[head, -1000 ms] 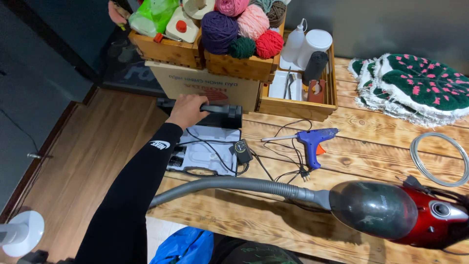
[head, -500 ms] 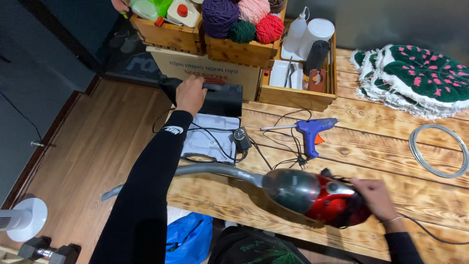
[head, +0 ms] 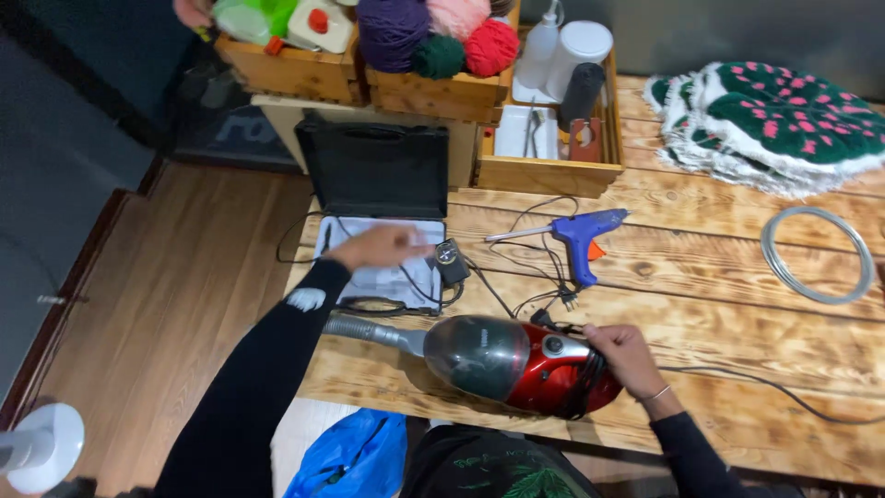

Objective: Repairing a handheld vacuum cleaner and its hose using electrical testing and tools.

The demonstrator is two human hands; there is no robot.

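My right hand (head: 625, 354) grips the rear handle of a red handheld vacuum cleaner (head: 516, 361) with a dark clear dust cup and a grey nozzle pointing left, lying near the table's front edge. My left hand (head: 380, 247), fingers spread and holding nothing, hovers over the white tray of an open black carrying case (head: 372, 171) whose lid stands upright. A small black plug adapter (head: 452, 262) and loose black cords lie just right of that hand.
A blue glue gun (head: 583, 236) lies mid-table. A wire coil (head: 817, 253) rests at the right. Wooden crates with yarn balls (head: 433, 81) and bottles line the back, green crocheted mats (head: 784, 112) beyond. Another person's hand (head: 192, 13) is at top left. A blue bag (head: 354, 456) sits below the wooden table (head: 737, 350).
The case lid, held by my left hand before, now stands open and that hand has come back over the tray. The vacuum has moved left along the table with my right hand on it.
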